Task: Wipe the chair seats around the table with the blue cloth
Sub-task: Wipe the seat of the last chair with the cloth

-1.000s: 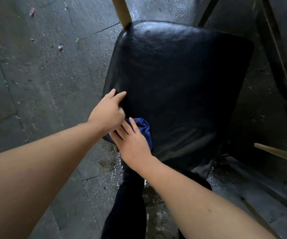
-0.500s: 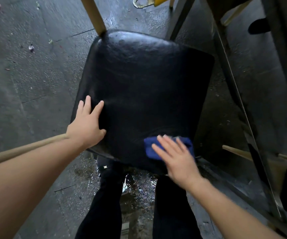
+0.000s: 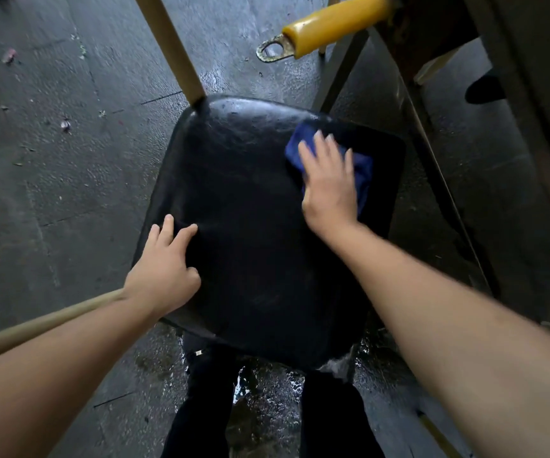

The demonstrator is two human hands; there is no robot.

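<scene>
Your right hand (image 3: 329, 186) lies flat with its fingers spread on the blue cloth (image 3: 361, 173), pressing it onto the far right part of the black chair seat (image 3: 250, 226), close to the seat's right edge. The cloth is bunched under your palm; its longer run goes from the far-left corner by your fingertips toward the near right, roughly along the line of your hand, though motion blur softens its outline. Your left hand (image 3: 164, 272) rests on the seat's near left edge, fingers extended and slightly apart, thumb on the top surface, holding nothing. A tan chair-frame tube (image 3: 171, 47) rises from the seat's far left corner, and a yellow handle (image 3: 336, 24) with a metal eyelet juts in above. The floor (image 3: 52, 160) is dark and wet. Compared with half a second ago, your right hand and the cloth have travelled from the near edge of the seat up to its far right part, while your left hand has kept its place on the left edge.
</scene>
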